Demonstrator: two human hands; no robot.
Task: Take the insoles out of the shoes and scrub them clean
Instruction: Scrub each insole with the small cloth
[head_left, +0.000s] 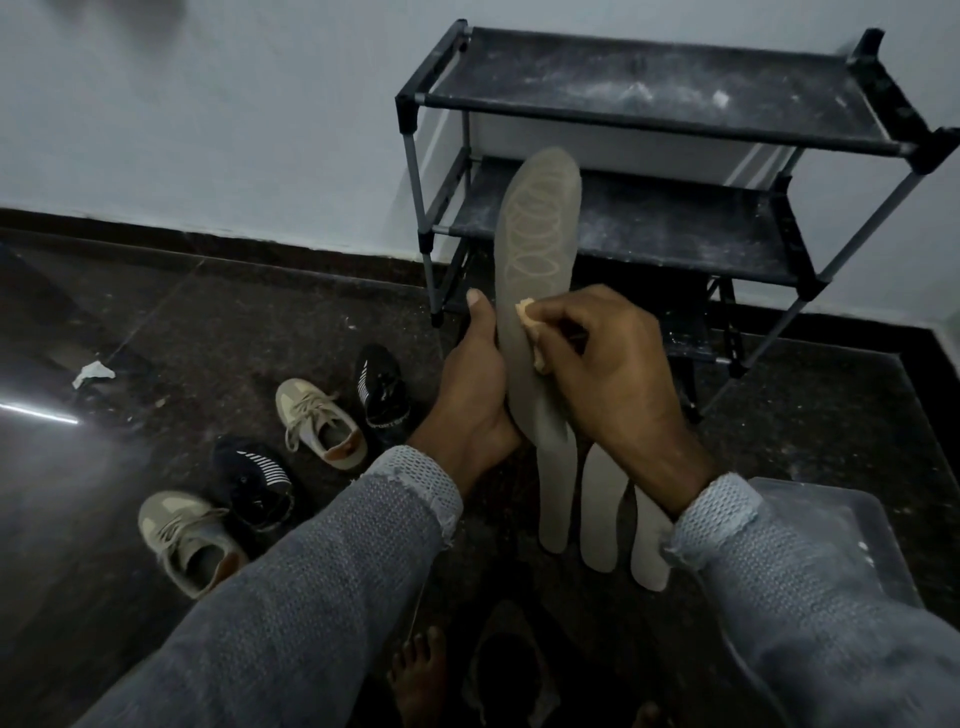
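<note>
The left hand (470, 387) grips a long grey foam insole (535, 260) upright by its edge; the right hand (610, 358) pinches a small tan cloth (525, 318), mostly hidden, against it. One black striped sneaker (382, 389) reads "SPORT". Three grey insoles (597, 514) lie on the dark floor, partly covered by arms, before a dusty black shoe rack (649, 104).

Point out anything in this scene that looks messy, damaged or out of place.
A crumpled white scrap lies loose on the dark floor at left. The shoe rack has whitish dust smeared over its top shelf. Both grey sleeve cuffs look frayed. The four shoes sit scattered, not paired.
</note>
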